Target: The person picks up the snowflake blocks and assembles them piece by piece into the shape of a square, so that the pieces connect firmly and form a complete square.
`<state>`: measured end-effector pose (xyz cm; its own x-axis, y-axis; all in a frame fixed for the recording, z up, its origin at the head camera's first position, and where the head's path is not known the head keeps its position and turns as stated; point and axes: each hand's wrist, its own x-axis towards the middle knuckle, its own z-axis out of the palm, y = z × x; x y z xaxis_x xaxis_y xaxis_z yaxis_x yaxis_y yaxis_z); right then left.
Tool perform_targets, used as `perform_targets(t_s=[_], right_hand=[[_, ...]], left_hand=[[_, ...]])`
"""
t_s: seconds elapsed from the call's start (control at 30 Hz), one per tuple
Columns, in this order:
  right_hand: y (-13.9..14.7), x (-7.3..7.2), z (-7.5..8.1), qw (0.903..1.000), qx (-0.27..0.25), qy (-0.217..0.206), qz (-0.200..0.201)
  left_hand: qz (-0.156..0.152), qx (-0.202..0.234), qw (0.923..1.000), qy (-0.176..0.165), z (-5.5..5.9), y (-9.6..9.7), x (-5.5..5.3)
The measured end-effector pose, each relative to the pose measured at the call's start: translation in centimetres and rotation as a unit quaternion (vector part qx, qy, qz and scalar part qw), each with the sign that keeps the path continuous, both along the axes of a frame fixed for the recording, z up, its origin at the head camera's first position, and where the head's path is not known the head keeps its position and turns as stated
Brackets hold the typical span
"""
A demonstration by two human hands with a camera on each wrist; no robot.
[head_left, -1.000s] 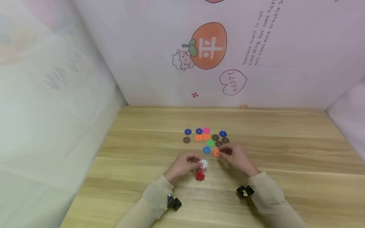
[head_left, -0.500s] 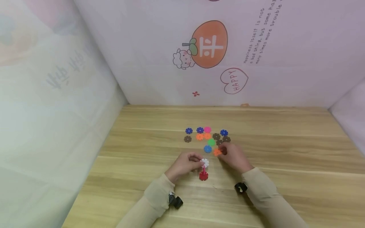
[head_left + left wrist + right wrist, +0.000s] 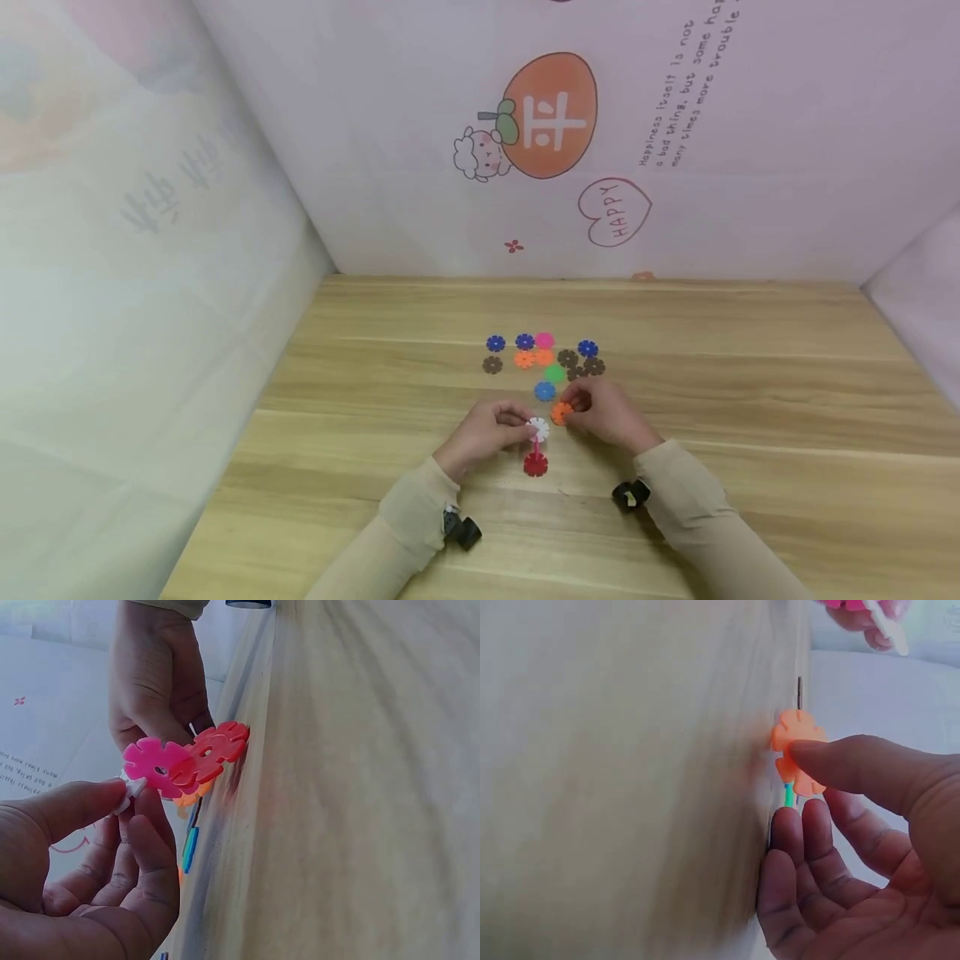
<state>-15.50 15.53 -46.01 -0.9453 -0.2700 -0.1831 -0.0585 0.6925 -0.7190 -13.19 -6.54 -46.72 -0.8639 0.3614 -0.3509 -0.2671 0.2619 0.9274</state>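
Observation:
My left hand (image 3: 486, 433) pinches a white notched disc (image 3: 537, 429) between thumb and fingers. Slotted into it is a pink disc (image 3: 156, 766), and a red disc (image 3: 536, 464) joins onto the pink one, so the three form a linked chain. With thumb and fingers, my right hand (image 3: 609, 414) pinches an orange notched disc (image 3: 561, 413), held just right of the white one and apart from it. The right wrist view shows the thumb lying across the orange disc's (image 3: 799, 746) face.
Several loose discs lie beyond the hands on the wooden table (image 3: 360, 375): a light blue one (image 3: 545, 391), a green one (image 3: 553, 372), a pink one (image 3: 544, 340), plus dark blue, orange and brown ones. A printed cloth wall (image 3: 420, 208) stands behind the table.
The right hand has taken the orange disc from beside the light blue one and brought it slightly left and nearer. The left hand stays nearly still with its linked discs.

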Motion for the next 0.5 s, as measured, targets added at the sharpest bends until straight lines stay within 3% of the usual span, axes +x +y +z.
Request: perform_targets(t_s=[0.2, 0.5], right_hand=[[-0.08, 0.29, 0.16, 0.9994, -0.034, -0.007, 0.0], [0.15, 0.82, 0.41, 0.9956, -0.076, 0.029, 0.048]], left_hand=[[-0.003, -0.002, 1.0, 0.0, -0.12, 0.0, -0.03], [-0.008, -0.005, 1.0, 0.002, 0.08, 0.01, 0.17]])
